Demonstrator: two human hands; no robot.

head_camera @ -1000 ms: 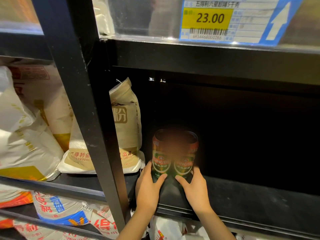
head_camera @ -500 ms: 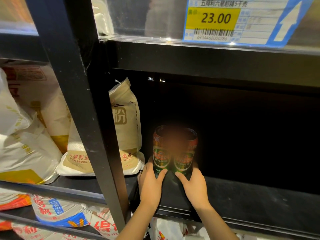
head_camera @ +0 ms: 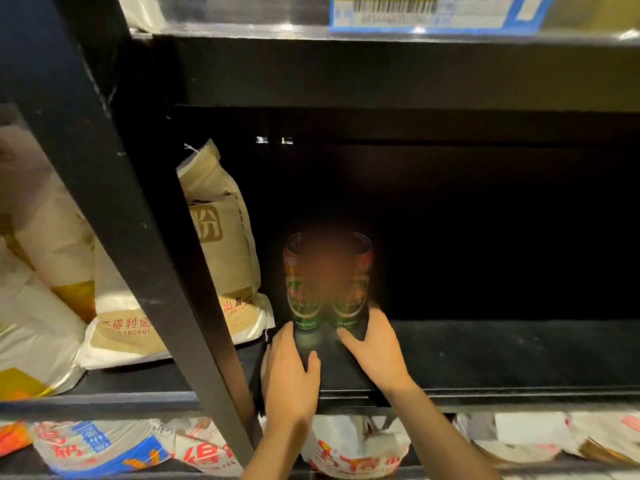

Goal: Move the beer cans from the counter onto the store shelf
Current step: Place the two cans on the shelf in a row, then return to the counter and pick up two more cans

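Nearest the viewer, two forearms reach up and inward to the shelf; the left hand [head_camera: 291, 372] lies flat on the shelf board [head_camera: 485, 355], fingers loosely spread and holding nothing, its fingertips just short of the base of the left can [head_camera: 302, 292]; the right hand [head_camera: 375, 348] is likewise spread and empty of any grasp, its fingertips reaching the foot of the right can [head_camera: 353, 296], though contact cannot be confirmed.

Both cans stand directly ahead of the fingers, deeper into the shelf; their long axes are upright; they stand side by side, touching or nearly so, a blurred patch covering the seam between them. Each hand is matched to its own can; the right appears marginally the nearer. In my judgement the cans are already set down, and any further move is a short push straight back or a withdrawal of both hands.

The board is dark, matte and flat; the bay to the right of the cans is bare and unlit. Left of the cans, a tan flour sack [head_camera: 221, 244] leans upright, near but apart; a black upright post [head_camera: 131, 237] crosses in front. Above, a price label [head_camera: 433, 12] on the next shelf edge; below, more printed bags [head_camera: 104, 448].
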